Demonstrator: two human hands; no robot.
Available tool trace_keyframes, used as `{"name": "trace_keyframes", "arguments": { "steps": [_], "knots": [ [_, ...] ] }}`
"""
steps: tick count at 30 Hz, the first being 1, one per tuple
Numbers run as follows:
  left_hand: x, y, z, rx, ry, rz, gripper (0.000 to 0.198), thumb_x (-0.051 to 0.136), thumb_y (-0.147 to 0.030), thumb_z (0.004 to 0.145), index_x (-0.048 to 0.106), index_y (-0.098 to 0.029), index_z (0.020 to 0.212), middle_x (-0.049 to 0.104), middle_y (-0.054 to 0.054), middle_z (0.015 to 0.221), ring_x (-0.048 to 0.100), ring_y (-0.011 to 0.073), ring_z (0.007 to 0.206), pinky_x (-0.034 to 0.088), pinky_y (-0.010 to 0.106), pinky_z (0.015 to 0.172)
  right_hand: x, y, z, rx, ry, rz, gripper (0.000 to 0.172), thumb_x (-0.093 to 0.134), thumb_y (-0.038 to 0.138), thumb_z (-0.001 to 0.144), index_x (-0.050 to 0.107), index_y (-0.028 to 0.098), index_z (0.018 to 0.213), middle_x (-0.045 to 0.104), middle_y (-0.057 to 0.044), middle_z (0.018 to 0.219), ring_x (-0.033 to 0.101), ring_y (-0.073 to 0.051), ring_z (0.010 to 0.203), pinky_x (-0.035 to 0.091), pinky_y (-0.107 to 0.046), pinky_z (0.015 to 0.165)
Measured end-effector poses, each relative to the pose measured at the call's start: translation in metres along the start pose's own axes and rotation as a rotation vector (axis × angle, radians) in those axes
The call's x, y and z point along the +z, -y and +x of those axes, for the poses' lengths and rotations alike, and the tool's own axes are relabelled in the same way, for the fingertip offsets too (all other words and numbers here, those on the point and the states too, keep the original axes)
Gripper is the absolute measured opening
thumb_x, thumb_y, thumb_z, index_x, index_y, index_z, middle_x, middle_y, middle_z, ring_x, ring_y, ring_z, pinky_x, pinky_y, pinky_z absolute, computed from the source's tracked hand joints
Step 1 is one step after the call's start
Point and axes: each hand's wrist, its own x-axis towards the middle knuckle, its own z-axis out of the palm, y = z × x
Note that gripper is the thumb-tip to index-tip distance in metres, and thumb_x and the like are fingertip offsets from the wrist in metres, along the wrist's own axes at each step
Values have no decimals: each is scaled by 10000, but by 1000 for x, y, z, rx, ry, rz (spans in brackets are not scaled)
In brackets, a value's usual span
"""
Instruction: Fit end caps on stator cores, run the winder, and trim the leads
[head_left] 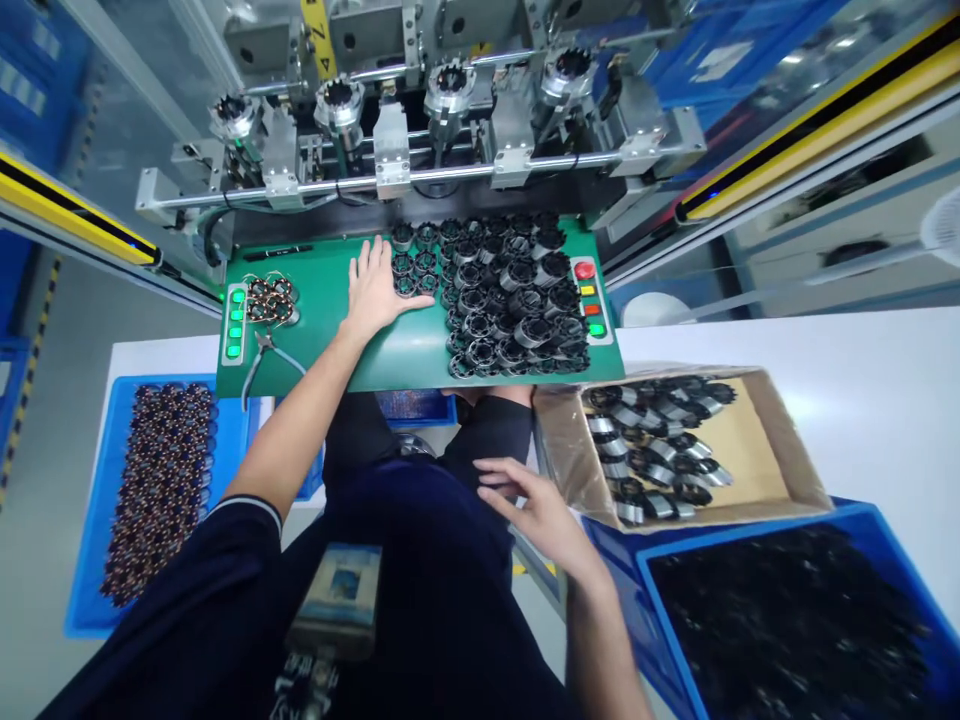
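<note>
My left hand (377, 288) lies flat with fingers spread on the green work surface (405, 350), its fingertips touching the left edge of a large heap of black ring-shaped motor parts (502, 295). My right hand (536, 505) hangs low near my lap with fingers loosely spread and holds nothing. It is just left of a cardboard box (750, 440) that holds more black and silver ring parts. Behind the heap, the machine carries several round fixtures (339, 100) on a rail.
A few copper-wound parts (268, 298) and a pair of pliers (262, 360) lie at the green surface's left. Button panels sit at its left (235, 322) and right (590, 298) edges. A blue tray of copper-wound parts (154, 490) is at lower left, a blue bin of black parts (795, 620) at lower right.
</note>
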Motion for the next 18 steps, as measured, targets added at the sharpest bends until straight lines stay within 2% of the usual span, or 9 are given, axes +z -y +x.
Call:
{"name": "trace_keyframes", "arguments": {
  "steps": [4, 9, 12, 18],
  "knots": [
    [-2, -2, 6, 2, -22, 18, 1703, 849, -1222, 790, 435, -124, 2025, 241, 306, 2137, 182, 562, 2033, 151, 763, 1657, 9, -15, 1, 5, 32, 9, 367, 862, 548, 1123, 942, 373, 1435, 949, -93, 1308, 974, -343, 1165, 835, -535, 1030],
    [-4, 0, 8, 31, -69, 43, 1647, 801, -1238, 824, 508, -102, 1979, 389, 334, 2077, 337, 543, 1981, 243, 668, 1653, 12, -18, 10, -18, 95, -42, 376, 851, 475, 1128, 931, 369, 1480, 934, -95, 1410, 954, -333, 1179, 806, -550, 1087],
    [-6, -2, 6, 31, -80, 44, 1636, 817, -1222, 833, 521, -76, 1962, 422, 357, 2046, 380, 546, 1951, 294, 665, 1632, 12, -20, 11, -39, 119, -82, 385, 850, 440, 1132, 916, 377, 1506, 926, -91, 1448, 946, -336, 1203, 793, -557, 1124],
    [-6, -8, 8, 8, -125, 25, 1498, 948, -1112, 817, 581, -166, 1919, 474, 307, 2023, 415, 528, 1924, 343, 671, 1610, 19, -25, 4, -56, 139, -144, 411, 809, 368, 1167, 880, 344, 1571, 898, -102, 1476, 933, -332, 1280, 766, -548, 1176]
  ]
}}
